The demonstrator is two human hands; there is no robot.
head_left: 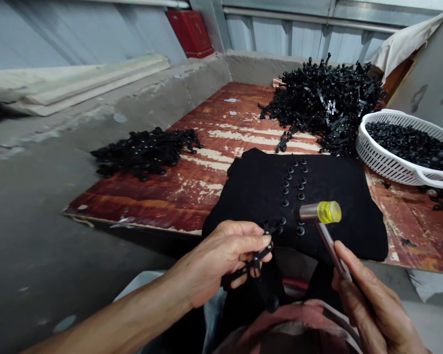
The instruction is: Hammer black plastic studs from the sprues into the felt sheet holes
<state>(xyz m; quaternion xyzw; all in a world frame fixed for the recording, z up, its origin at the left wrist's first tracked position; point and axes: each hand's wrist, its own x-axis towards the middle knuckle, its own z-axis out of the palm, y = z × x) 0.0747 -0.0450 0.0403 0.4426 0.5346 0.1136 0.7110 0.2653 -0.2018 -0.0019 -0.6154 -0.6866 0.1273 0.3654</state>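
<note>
My left hand (239, 250) grips a black jointed bracket (257, 256) with shiny rivets, over the near edge of a folded black cloth (339, 187). Its upper end lies close to some small caps on the cloth. In my right hand (369, 295) is a mallet (330, 241) with a metal head and a clear yellow face, held by its handle just above the cloth. Small round black caps (285, 203) stand in two rough rows left of the mallet head.
A large heap of black brackets (317, 98) lies at the back. A white plastic basket (387, 160) of small black parts stands at the right. A smaller bracket pile (143, 152) is on the left of the worn red-brown board (203, 118), beside a concrete ledge (162, 103).
</note>
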